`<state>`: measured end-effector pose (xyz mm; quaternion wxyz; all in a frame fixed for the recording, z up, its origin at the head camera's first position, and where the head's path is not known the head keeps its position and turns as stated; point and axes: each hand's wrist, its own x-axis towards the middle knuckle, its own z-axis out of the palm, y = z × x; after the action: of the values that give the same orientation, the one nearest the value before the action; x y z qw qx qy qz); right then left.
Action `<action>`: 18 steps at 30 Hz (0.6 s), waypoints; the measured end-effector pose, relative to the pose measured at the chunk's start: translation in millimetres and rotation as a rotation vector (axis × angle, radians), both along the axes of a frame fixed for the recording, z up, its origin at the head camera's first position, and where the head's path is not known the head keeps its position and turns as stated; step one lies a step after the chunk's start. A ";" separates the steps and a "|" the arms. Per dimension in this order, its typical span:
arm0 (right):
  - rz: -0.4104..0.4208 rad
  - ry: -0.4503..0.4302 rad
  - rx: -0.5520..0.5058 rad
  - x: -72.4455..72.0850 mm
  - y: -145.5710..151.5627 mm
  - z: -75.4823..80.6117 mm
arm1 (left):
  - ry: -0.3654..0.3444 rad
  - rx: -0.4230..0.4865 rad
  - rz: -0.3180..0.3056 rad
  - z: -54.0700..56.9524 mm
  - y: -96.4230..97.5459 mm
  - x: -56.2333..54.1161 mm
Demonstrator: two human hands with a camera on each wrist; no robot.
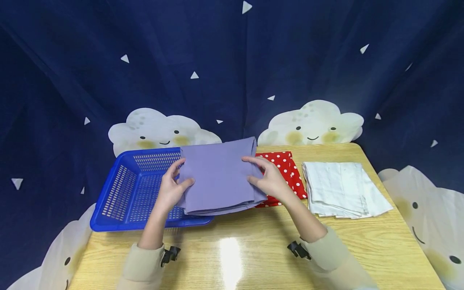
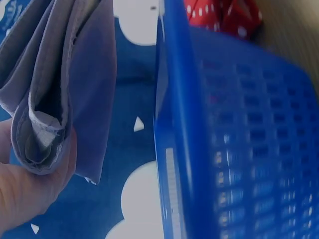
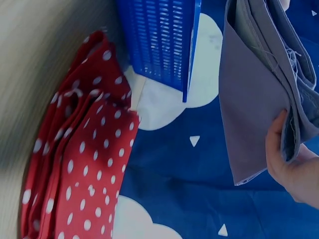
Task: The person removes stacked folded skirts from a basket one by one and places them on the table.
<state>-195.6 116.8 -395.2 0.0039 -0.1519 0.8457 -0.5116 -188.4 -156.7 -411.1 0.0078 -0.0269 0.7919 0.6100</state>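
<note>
Both hands hold up a folded purple cloth (image 1: 219, 177) by its two sides, above the table. The left hand (image 1: 172, 183) pinches its left edge, thumb in front; in the left wrist view the fingers curl round the folded layers. On the opposite side, the right hand (image 1: 266, 177) grips the other edge, and the right wrist view shows several layers and loose threads there. Behind and left of the cloth stands a blue plastic basket (image 1: 95, 215), partly hidden by it. Partly covered by the cloth and the right hand, a folded red polka-dot cloth (image 1: 284, 163) lies on the table.
A stack of folded white cloth (image 1: 337, 187) lies at the right on the wooden table (image 1: 261, 249). Behind the table hangs a dark blue curtain (image 1: 217, 48) with white clouds and triangles.
</note>
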 end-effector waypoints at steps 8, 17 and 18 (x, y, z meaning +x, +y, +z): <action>-0.013 0.032 0.017 19.6 30.2 -8.3 | 0.028 0.033 -0.032 -9.0 29.3 11.2; -0.058 0.085 0.025 46.4 59.5 -24.9 | 0.119 0.021 -0.075 -31.6 61.5 26.7; -0.061 0.099 0.029 48.7 62.2 -27.4 | 0.124 0.025 -0.080 -33.6 64.7 28.7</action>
<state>-146.9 178.9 -422.6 -0.0513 -0.1511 0.8565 -0.4909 -159.7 -92.0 -444.7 -0.0168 0.0426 0.7835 0.6197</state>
